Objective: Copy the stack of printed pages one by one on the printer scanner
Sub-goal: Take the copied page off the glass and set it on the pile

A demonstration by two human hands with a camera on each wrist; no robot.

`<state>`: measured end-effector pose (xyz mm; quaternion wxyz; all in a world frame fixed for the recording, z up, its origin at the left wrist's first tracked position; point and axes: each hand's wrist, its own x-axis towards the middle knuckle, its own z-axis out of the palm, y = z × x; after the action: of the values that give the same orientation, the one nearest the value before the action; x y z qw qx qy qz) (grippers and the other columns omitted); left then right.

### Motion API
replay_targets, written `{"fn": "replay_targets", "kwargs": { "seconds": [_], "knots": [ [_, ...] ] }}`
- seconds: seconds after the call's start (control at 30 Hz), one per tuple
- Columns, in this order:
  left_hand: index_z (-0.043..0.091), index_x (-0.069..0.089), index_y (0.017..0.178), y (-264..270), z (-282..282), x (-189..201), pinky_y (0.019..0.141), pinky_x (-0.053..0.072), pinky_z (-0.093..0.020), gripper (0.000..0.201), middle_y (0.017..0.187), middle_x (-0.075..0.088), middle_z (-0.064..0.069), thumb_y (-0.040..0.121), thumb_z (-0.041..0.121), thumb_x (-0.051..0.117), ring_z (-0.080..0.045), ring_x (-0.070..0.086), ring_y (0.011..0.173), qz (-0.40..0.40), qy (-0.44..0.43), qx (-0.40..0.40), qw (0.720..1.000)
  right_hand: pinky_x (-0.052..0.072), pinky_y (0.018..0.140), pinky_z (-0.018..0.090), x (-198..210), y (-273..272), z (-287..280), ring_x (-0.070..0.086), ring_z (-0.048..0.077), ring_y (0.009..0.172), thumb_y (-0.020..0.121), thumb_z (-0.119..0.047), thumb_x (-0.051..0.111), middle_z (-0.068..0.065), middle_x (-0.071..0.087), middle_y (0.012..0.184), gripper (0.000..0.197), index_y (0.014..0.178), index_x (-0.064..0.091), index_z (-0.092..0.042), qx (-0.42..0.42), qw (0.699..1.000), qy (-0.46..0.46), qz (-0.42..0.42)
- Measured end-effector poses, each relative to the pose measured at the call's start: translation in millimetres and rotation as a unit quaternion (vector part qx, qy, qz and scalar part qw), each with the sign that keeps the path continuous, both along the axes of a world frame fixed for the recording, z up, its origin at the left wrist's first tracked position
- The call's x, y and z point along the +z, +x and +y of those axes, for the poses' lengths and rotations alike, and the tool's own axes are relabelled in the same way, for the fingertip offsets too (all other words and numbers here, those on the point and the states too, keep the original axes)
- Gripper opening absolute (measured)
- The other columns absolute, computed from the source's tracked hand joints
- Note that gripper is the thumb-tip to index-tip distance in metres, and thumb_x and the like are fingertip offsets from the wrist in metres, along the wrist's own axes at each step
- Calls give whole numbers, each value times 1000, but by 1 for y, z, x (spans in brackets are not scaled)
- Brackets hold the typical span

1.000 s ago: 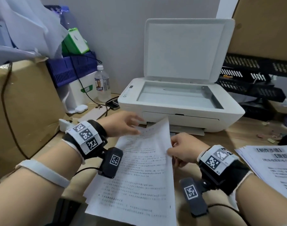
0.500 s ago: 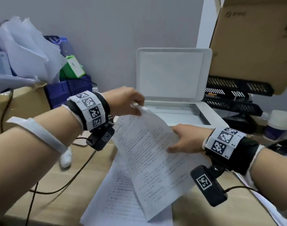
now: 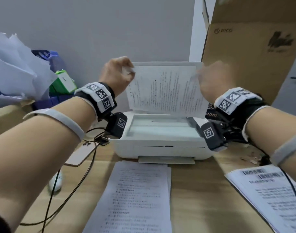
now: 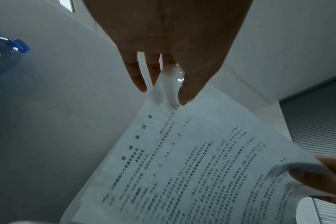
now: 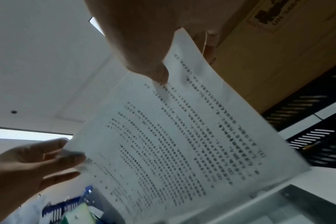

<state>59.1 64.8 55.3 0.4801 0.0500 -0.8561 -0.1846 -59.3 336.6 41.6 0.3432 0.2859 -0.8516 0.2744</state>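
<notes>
A single printed page (image 3: 165,91) hangs upright over the white printer (image 3: 162,148), whose lid is raised and whose scanner glass (image 3: 162,126) is bare. My left hand (image 3: 117,74) pinches the page's upper left corner; my right hand (image 3: 209,78) pinches its upper right corner. In the left wrist view the thumb and fingers (image 4: 184,91) clamp the page (image 4: 182,166). The right wrist view shows my thumb (image 5: 153,71) on the page (image 5: 182,136) above the glass (image 5: 278,209). The stack of printed pages (image 3: 135,197) lies on the desk before the printer.
A second pile of printed sheets (image 3: 268,195) lies at the right desk edge. A phone (image 3: 83,153), cables and a white mouse (image 3: 55,180) sit left of the printer. A tall cardboard box (image 3: 251,47) and black trays stand at the right, crumpled paper and a blue basket at the left.
Both hands have lifted the top page off the stack and raised it upright over the scanner glass, each shifting to a top corner. The head view has tilted up.
</notes>
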Motion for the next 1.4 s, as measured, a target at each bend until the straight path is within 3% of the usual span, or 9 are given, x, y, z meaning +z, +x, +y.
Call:
{"fn": "replay_targets", "kwargs": {
  "seconds": [0.07, 0.23, 0.37, 0.57, 0.67, 1.07, 1.2, 1.3, 1.4],
  "knots": [
    [22, 72, 88, -3, 1, -17, 70, 39, -19, 6, 84, 67, 9, 85, 23, 68, -10, 57, 78, -25, -6, 3, 1000, 43, 94, 48, -20, -5, 1, 44, 30, 106, 95, -20, 49, 10, 51, 105, 29, 113, 71, -25, -10, 1000, 21, 4],
    [29, 77, 90, -8, -2, -79, 64, 42, -14, 10, 76, 68, 10, 87, 23, 70, 4, 53, 55, -174, 43, 1, 984, 44, 97, 45, -91, -31, 10, 53, 31, 109, 95, -25, 56, 9, 60, 109, 22, 108, 73, -28, 21, 988, 111, -108],
    [29, 79, 96, -7, 2, -121, 76, 42, -17, 18, 90, 71, 9, 90, 19, 65, -1, 58, 72, -284, 58, -19, 957, 44, 104, 42, -132, -37, 14, 53, 24, 124, 96, -42, 52, 1, 62, 130, 28, 117, 70, -35, 53, 959, 181, -210],
    [31, 76, 107, -11, -2, -134, 79, 42, -17, 44, 117, 70, 3, 91, 6, 44, -12, 61, 99, -359, 86, 11, 929, 39, 106, 43, -148, -34, 21, 49, 19, 126, 100, -49, 40, -3, 57, 133, 36, 126, 62, -39, 48, 953, 213, -211],
    [31, 74, 112, -12, -1, -132, 84, 41, -19, 48, 126, 66, 2, 91, 3, 41, -16, 60, 111, -376, 70, 26, 924, 38, 106, 41, -151, -32, 21, 50, 14, 124, 101, -48, 38, -9, 55, 133, 34, 126, 60, -39, 50, 955, 210, -202],
    [22, 72, 119, -7, 1, -133, 85, 40, -19, 39, 131, 63, -4, 93, 6, 47, -20, 58, 117, -383, 81, 27, 920, 38, 107, 38, -149, -25, 24, 51, 9, 123, 102, -46, 36, -14, 54, 136, 37, 130, 58, -36, 60, 952, 208, -215],
    [17, 71, 119, -12, -6, -125, 80, 46, -12, 47, 128, 64, 0, 90, -6, 41, -12, 59, 106, -342, 183, -15, 921, 37, 109, 39, -140, -28, 20, 48, 14, 128, 102, -45, 40, -6, 54, 138, 36, 131, 58, -33, 75, 948, 196, -241],
    [28, 71, 110, -20, -18, -110, 96, 49, -29, 54, 121, 68, 3, 85, -9, 41, -13, 61, 113, -304, 256, -37, 917, 33, 109, 35, -121, -30, 11, 45, 17, 131, 102, -41, 42, -2, 52, 141, 36, 133, 57, -27, 91, 955, 174, -224],
    [28, 71, 110, -38, -29, -91, 82, 50, -32, 41, 106, 70, 1, 88, 2, 47, -14, 63, 98, -257, 326, -38, 909, 29, 111, 35, -100, -31, -8, 42, 18, 135, 103, -39, 44, 0, 51, 143, 38, 135, 56, -24, 104, 958, 164, -213]
  ]
}}
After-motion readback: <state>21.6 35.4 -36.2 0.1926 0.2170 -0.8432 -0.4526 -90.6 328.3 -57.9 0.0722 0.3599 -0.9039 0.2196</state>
